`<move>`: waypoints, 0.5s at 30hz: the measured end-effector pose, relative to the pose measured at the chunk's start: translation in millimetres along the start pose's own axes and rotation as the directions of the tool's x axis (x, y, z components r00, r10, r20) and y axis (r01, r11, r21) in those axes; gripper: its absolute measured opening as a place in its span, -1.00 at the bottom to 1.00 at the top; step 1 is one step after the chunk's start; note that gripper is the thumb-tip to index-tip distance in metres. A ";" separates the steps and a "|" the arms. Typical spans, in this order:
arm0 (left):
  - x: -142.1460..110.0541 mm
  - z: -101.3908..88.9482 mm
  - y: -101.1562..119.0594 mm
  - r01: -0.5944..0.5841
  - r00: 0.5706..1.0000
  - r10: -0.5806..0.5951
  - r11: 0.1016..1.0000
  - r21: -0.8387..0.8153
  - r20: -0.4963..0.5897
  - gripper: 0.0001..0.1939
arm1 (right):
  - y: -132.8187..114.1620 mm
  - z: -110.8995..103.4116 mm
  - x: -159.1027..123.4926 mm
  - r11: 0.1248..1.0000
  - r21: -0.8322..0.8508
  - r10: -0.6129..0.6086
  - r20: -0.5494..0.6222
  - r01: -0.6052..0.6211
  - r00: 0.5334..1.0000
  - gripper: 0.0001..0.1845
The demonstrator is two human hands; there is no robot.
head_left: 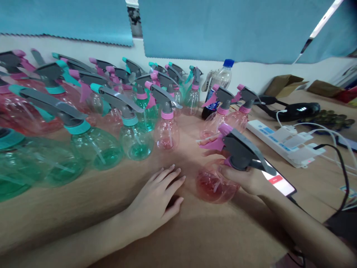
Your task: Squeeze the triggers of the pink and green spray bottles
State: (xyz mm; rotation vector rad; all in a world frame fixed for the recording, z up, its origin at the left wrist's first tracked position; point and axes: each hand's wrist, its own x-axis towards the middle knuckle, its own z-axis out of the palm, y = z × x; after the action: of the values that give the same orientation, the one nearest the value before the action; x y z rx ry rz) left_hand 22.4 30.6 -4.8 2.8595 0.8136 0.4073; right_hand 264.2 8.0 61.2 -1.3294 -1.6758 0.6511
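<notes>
My right hand (237,176) is wrapped round the neck of a clear pink spray bottle (213,186) with a grey and pink trigger head. A finger lies along its pink trigger, and some pinkish liquid shows at the bottom. Flat on the table, to the left of that bottle, rests my left hand (157,195), fingers spread and nothing in them. Just beyond it stand another pink spray bottle (167,136) and a green spray bottle (136,145). Two more pink bottles (213,121) are behind the held one.
Many pink and green spray bottles (97,149) crowd the left and back of the wooden table (178,242). A cola bottle (220,80) stands near the wall. At right lie a white power strip (279,143) with cables, a lit phone (279,178) and a black object (298,111).
</notes>
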 end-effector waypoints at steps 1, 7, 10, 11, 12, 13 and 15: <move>0.0 -0.1 0.0 0.001 1.000 -0.001 1.000 -0.004 -0.001 -0.58 | 1.2 0.3 0.6 1.000 0.027 0.010 0.017 -0.010 1.000 -0.86; -1.0 0.4 -0.5 -0.001 1.000 0.001 1.000 -0.006 -0.013 -0.58 | 4.5 0.7 1.0 0.999 0.053 -0.012 0.030 0.011 0.999 -0.63; -0.8 0.3 -0.7 -0.009 1.000 0.009 1.000 0.001 -0.012 -0.58 | 0.1 0.5 2.5 0.997 0.059 -0.039 0.020 0.038 0.999 -0.62; -0.6 0.1 -0.6 -0.009 1.000 0.009 1.000 0.004 -0.007 -0.58 | -1.5 0.5 3.4 0.996 0.071 -0.047 0.025 0.045 0.999 -0.61; -0.3 0.0 -0.4 -0.009 1.000 0.009 1.000 0.007 -0.001 -0.58 | -2.9 0.6 4.3 0.995 0.084 -0.049 0.034 0.046 0.998 -0.60; -0.1 -0.1 -0.2 -0.008 1.000 0.008 1.000 0.010 0.003 -0.58 | -3.6 0.7 5.1 0.994 0.097 -0.047 0.043 0.043 0.998 -0.60; 0.1 -0.3 0.3 -0.006 1.000 0.006 1.000 0.012 0.010 -0.59 | -3.1 1.2 5.6 0.993 0.111 -0.042 0.061 0.035 0.997 -0.60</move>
State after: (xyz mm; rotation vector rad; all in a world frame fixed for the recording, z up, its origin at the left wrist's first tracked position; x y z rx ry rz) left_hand 22.6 30.5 -4.5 2.8732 0.8087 0.3905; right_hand 261.4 12.5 64.9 -1.2073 -1.6872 0.7590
